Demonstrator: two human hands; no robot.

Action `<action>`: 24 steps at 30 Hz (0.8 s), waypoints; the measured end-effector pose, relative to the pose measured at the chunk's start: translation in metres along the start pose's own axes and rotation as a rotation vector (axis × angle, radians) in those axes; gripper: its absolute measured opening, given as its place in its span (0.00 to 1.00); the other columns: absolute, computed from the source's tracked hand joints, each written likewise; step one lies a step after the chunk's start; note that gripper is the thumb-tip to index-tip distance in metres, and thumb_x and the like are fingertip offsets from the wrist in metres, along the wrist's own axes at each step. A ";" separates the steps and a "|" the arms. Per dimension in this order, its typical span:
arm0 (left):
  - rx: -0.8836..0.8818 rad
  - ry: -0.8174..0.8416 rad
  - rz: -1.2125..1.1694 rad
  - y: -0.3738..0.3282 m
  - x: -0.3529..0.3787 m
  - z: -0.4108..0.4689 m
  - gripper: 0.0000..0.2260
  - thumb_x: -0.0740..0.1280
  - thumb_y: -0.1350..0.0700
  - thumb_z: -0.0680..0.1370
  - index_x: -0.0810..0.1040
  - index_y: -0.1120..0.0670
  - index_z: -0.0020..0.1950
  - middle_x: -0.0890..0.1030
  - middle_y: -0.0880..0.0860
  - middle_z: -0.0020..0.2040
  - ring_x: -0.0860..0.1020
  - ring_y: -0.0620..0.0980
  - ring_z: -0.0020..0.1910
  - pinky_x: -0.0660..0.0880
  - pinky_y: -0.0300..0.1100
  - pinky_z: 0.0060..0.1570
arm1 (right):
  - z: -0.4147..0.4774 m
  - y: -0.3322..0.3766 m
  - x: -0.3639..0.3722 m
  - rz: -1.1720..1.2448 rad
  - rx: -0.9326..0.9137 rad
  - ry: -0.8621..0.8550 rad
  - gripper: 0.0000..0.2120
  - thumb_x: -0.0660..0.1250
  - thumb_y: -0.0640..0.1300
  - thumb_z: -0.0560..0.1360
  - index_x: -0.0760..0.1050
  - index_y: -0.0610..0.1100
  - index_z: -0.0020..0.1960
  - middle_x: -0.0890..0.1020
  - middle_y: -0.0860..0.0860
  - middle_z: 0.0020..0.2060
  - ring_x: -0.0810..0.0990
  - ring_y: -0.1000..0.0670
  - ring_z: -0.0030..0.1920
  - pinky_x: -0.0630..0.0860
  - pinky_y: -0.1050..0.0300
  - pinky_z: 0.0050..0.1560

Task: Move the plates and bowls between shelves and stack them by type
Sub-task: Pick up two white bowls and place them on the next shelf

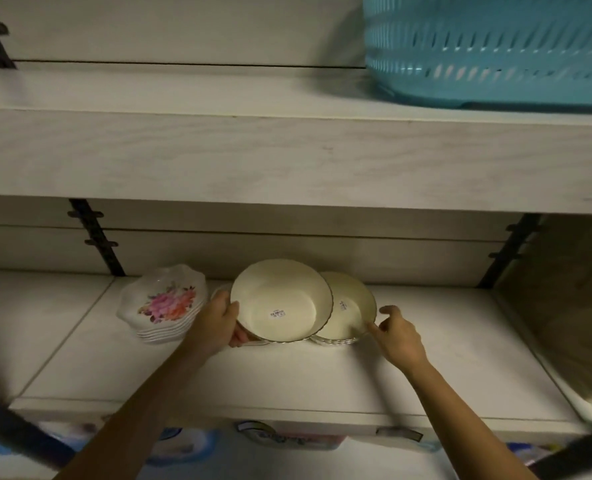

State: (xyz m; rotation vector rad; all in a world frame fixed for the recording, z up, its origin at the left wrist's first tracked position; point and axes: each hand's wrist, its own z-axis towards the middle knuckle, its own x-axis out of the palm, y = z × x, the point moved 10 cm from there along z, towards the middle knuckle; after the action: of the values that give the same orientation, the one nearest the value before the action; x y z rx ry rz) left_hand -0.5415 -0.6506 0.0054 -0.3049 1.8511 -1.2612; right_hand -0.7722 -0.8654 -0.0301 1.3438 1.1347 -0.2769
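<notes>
Cream round bowl [282,303] hangs tilted in left hand [218,322] fingers—one-sided grip could slip. Right hand [396,336], fingers loosely parted, merely touches cream stack [348,310]—it might topple.

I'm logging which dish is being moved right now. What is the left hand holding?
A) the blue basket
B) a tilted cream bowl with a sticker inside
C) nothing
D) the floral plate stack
B: the left hand grips the rim of the cream bowl, tilted up with a price sticker inside, while the floral plates sit untouched beside it.
</notes>
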 end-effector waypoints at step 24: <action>0.211 -0.008 0.664 -0.041 0.067 0.010 0.12 0.57 0.53 0.80 0.68 0.60 0.58 0.81 0.60 0.50 0.79 0.59 0.49 0.74 0.49 0.45 | -0.034 0.004 -0.046 -0.107 -0.236 0.017 0.06 0.62 0.48 0.77 0.77 0.53 0.50 0.79 0.56 0.45 0.79 0.51 0.47 0.77 0.55 0.49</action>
State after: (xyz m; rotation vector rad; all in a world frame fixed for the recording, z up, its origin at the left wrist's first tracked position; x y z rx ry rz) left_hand -0.5845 -0.7167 0.0050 0.3936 1.5943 -0.9626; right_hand -0.8080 -0.8546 0.0136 1.0820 1.2154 -0.2021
